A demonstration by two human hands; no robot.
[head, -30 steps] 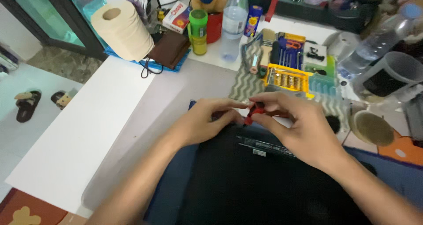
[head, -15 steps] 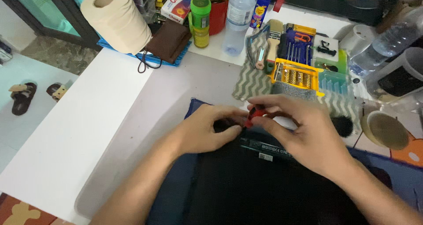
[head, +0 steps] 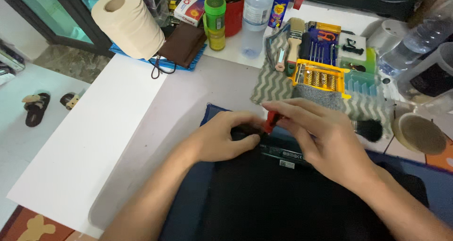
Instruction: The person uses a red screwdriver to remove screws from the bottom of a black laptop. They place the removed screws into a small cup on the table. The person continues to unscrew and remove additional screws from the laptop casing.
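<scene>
The person works at the upper edge of a black, flat device point(head: 283, 194) that lies on a dark blue mat point(head: 188, 208) on the white surface point(head: 94, 142). The right hand point(head: 325, 142) is closed narrowly around a small red-handled screwdriver point(head: 271, 120), its thumb and fingertips pinching the handle, with the tip pointed down at the device's top edge. The left hand point(head: 224, 139) rests beside it, fingers curled onto the same edge; whether it pins the device or holds a small part there cannot be told, since the fingers hide the spot.

Judging from how things lie, the work looks to be at an early or middle stage: the device's black panel lies flat and in place, no loosened screws show on the mat, and the tool sits at what seems a single fastening point near the label strip point(head: 283, 152). The rest of the panel appears untouched.

Behind the hands, the yellow bit case point(head: 321, 76) lies open on a zigzag-patterned cloth point(head: 269, 85), with a small paintbrush point(head: 295, 35) near it and a black round brush point(head: 370, 130) just right of the right hand.
</scene>
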